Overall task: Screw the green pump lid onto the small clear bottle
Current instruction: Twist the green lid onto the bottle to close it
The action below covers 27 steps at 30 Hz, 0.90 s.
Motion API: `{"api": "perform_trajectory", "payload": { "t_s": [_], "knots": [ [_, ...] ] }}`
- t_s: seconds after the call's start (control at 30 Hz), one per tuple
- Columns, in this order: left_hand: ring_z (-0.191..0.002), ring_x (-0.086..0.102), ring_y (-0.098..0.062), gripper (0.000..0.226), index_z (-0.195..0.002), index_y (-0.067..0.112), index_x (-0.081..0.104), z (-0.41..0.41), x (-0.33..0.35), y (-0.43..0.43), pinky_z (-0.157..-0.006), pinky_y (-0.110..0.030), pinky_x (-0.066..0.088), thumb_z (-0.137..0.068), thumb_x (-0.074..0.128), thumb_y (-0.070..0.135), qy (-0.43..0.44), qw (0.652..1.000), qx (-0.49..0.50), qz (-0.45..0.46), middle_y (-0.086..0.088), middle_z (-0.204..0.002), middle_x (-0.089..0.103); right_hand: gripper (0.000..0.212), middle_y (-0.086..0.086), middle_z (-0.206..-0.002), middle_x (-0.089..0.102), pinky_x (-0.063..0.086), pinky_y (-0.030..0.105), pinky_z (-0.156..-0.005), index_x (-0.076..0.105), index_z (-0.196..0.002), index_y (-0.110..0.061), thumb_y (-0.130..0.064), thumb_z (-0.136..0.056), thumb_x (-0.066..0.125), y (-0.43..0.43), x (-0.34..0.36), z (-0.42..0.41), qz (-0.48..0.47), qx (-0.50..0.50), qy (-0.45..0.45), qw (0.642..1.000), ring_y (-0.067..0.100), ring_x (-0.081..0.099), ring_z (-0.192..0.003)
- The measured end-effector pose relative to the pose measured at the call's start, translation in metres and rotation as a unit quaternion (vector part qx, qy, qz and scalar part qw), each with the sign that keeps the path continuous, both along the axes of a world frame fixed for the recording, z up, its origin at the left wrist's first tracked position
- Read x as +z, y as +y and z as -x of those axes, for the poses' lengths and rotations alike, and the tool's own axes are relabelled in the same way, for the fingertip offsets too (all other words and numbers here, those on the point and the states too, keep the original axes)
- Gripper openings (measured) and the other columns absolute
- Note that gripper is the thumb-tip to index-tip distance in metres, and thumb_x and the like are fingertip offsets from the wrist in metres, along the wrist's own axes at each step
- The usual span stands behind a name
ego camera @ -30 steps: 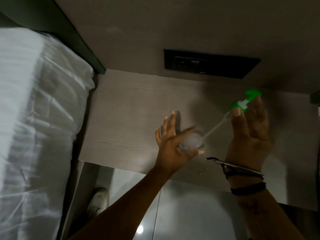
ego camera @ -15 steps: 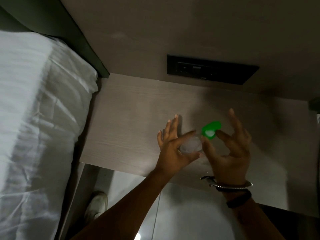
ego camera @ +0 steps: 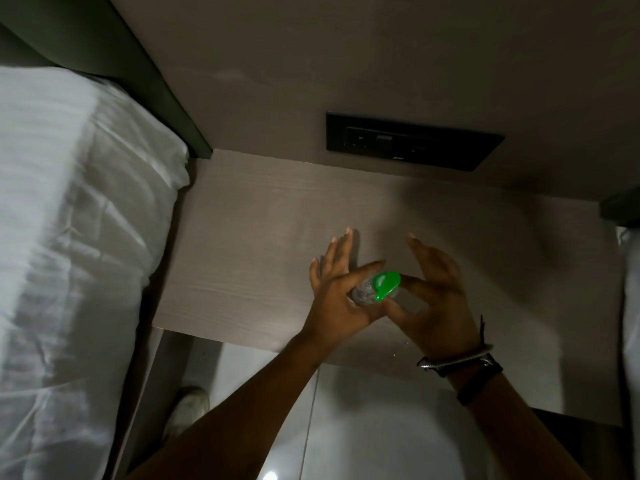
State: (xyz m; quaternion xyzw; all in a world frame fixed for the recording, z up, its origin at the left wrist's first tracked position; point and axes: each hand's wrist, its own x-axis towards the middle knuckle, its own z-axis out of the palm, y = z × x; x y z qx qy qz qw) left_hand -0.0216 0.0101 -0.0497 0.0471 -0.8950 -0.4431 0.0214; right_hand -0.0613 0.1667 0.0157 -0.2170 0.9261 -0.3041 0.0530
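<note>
Lid (ego camera: 386, 285) now seated on bottle (ego camera: 363, 292). Your left hand (ego camera: 341, 296) grips bottle; right hand (ego camera: 433, 299) fingers pinch lid. Start twisting.

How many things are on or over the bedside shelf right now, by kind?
Hands: 2, left hand and right hand
Clear bottles: 1, small clear bottle
Pump lids: 1, green pump lid
Total: 4
</note>
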Motion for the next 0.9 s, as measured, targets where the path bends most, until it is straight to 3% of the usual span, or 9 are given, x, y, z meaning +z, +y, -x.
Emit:
{"api": "perform_trajectory", "payload": {
  "t_s": [0.13,0.33,0.4,0.5,0.57,0.67,0.73,0.83,0.9],
  "knots": [
    [-0.150,-0.006,-0.017,0.062,-0.124,0.040,0.060,0.001,-0.002,-0.002,-0.114,-0.042,-0.011,-0.066,0.079,0.055,0.001,1.000,-0.012,0.008,0.004,-0.163,0.005,0.080,0.022,-0.156,0.024,0.032,0.066,-0.107,0.046,-0.136,-0.018,-0.045,-0.068,0.078,0.000,-0.002,-0.005,0.002,0.019,-0.028,0.999,0.045,0.028,-0.139],
    [-0.151,0.000,-0.022,0.042,-0.102,0.032,0.068,0.003,0.002,-0.003,-0.116,-0.056,-0.002,-0.068,0.077,0.054,-0.004,1.000,-0.012,-0.007,0.000,-0.163,0.011,0.037,0.019,-0.141,0.050,0.037,0.070,-0.098,0.073,-0.100,-0.013,-0.026,-0.068,0.083,-0.006,0.005,0.005,0.033,0.002,-0.010,0.999,0.045,0.041,-0.131],
    [-0.151,0.001,-0.024,0.045,-0.101,0.028,0.068,0.001,0.002,-0.004,-0.116,-0.057,-0.003,-0.068,0.072,0.058,0.005,1.000,-0.016,-0.017,-0.004,-0.162,0.012,0.055,0.020,-0.139,0.052,0.038,0.069,-0.099,0.070,-0.096,-0.013,-0.039,-0.052,0.090,-0.012,0.007,0.007,0.011,-0.023,-0.001,1.000,0.043,0.042,-0.131],
    [-0.151,-0.003,-0.024,0.054,-0.112,0.029,0.067,-0.001,0.002,-0.006,-0.116,-0.058,-0.005,-0.068,0.068,0.060,0.013,0.999,-0.034,-0.030,-0.006,-0.163,0.010,0.094,0.018,-0.154,0.028,0.027,0.063,-0.110,0.049,-0.126,-0.020,-0.058,-0.048,0.082,-0.012,0.008,0.006,0.014,-0.007,-0.060,0.998,0.038,0.025,-0.141],
    [-0.151,-0.001,-0.026,0.048,-0.107,0.033,0.066,0.001,0.002,-0.005,-0.116,-0.059,-0.004,-0.067,0.070,0.058,0.015,0.999,-0.027,-0.024,-0.007,-0.162,0.012,0.071,0.014,-0.156,0.023,0.024,0.068,-0.111,0.055,-0.127,-0.022,-0.044,-0.064,0.080,-0.008,0.006,0.007,0.058,0.033,-0.059,0.996,0.039,0.020,-0.143],
    [-0.150,-0.002,-0.028,0.045,-0.107,0.041,0.064,0.005,0.002,-0.005,-0.116,-0.060,-0.004,-0.068,0.071,0.060,0.026,0.999,-0.027,-0.001,-0.007,-0.162,0.011,0.035,0.005,-0.150,0.036,0.028,0.070,-0.105,0.072,-0.096,-0.022,-0.045,-0.070,0.070,-0.010,0.006,0.009,0.062,0.011,-0.016,0.998,0.035,0.025,-0.142],
    [-0.150,-0.008,-0.026,0.046,-0.113,0.046,0.060,0.005,0.000,-0.008,-0.116,-0.060,-0.007,-0.070,0.068,0.061,0.030,0.999,-0.037,0.020,-0.007,-0.163,0.007,0.047,0.008,-0.151,0.038,0.024,0.070,-0.108,0.069,-0.091,-0.020,-0.054,-0.059,0.076,-0.016,0.004,0.010,0.001,-0.017,0.003,1.000,0.031,0.023,-0.143],
    [-0.150,-0.011,-0.027,0.051,-0.119,0.042,0.061,0.005,-0.001,-0.010,-0.116,-0.061,-0.008,-0.072,0.067,0.060,0.028,0.998,-0.050,0.023,-0.009,-0.163,0.003,0.078,0.012,-0.160,0.016,0.007,0.068,-0.111,0.054,-0.122,-0.028,-0.068,-0.056,0.068,-0.016,0.001,0.005,-0.059,0.008,-0.012,0.998,0.033,0.008,-0.146],
    [-0.150,-0.010,-0.026,0.052,-0.115,0.038,0.064,0.005,0.000,-0.009,-0.116,-0.061,-0.007,-0.070,0.067,0.062,0.028,0.998,-0.049,0.032,-0.007,-0.163,0.004,0.056,0.009,-0.160,0.015,0.009,0.073,-0.111,0.055,-0.120,-0.035,-0.054,-0.068,0.067,-0.011,0.000,0.003,-0.037,0.032,-0.002,0.999,0.036,0.007,-0.147]
  ]
}}
